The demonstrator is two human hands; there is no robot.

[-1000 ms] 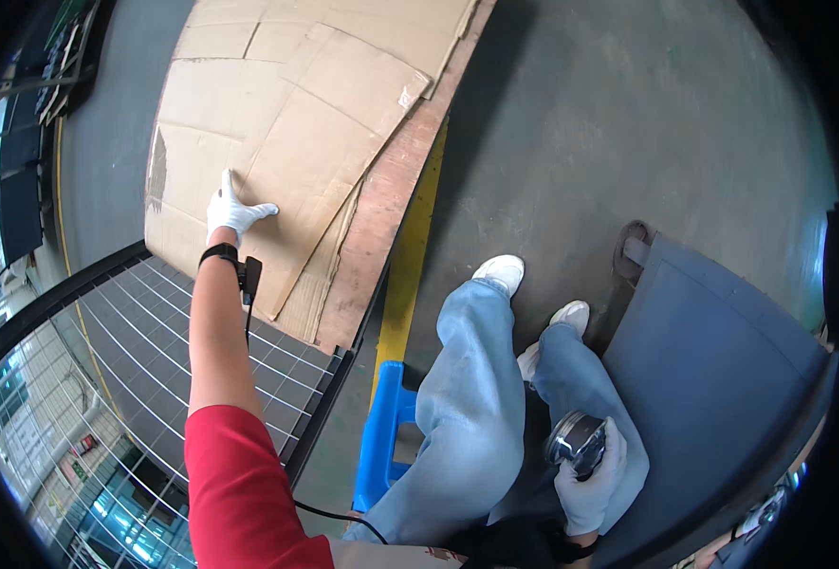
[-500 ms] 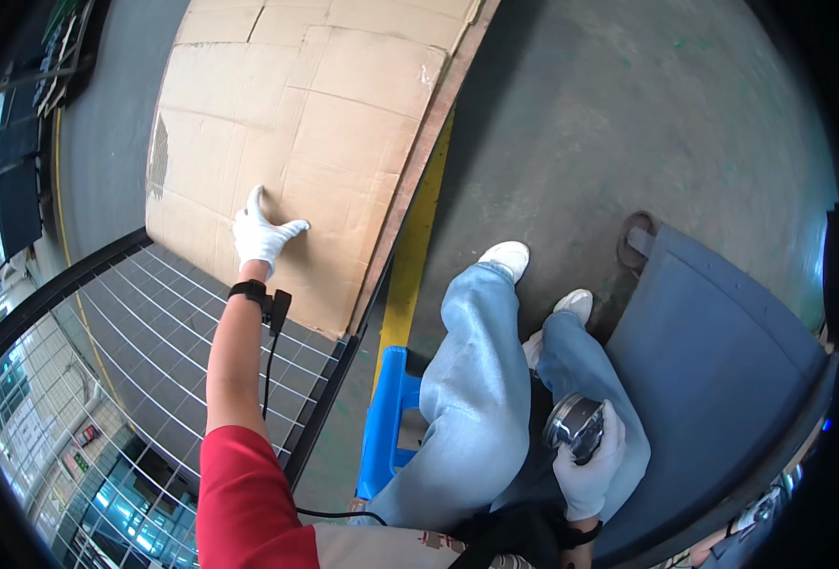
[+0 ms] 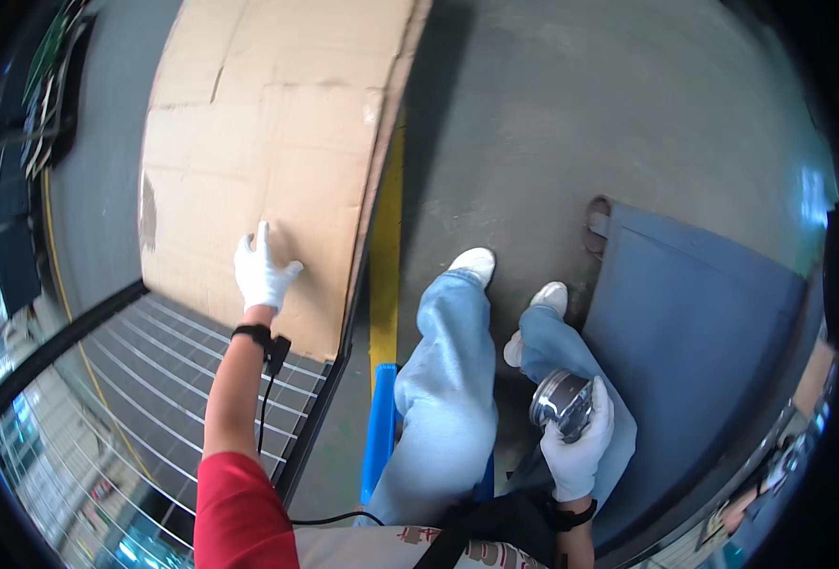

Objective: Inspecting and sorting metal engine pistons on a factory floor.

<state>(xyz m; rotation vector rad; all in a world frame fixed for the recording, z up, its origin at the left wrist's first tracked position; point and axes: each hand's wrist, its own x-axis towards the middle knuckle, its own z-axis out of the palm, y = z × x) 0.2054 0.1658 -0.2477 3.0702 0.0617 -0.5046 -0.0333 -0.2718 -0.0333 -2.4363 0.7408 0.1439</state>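
Note:
My left hand, in a white glove, reaches over the near part of a large brown cardboard sheet. Its fingers are spread, with nothing in them; whether they touch the sheet I cannot tell. In my right hand, also white-gloved, is a shiny metal piston with grooves round one end. Thumb and fingers wrap round its side, above my right leg. Part of the piston is hidden by the glove.
A black-framed wire mesh panel borders the sheet's near end. Beneath me is a blue plastic stool. On the right stands a grey-blue panel with a brown round part at its corner. A yellow strip runs beside the cardboard.
The view has turned, so the cardboard and my legs sit further left. My left hand is nearer the sheet's near end, still spread. The piston stays in my right hand, slightly raised in view.

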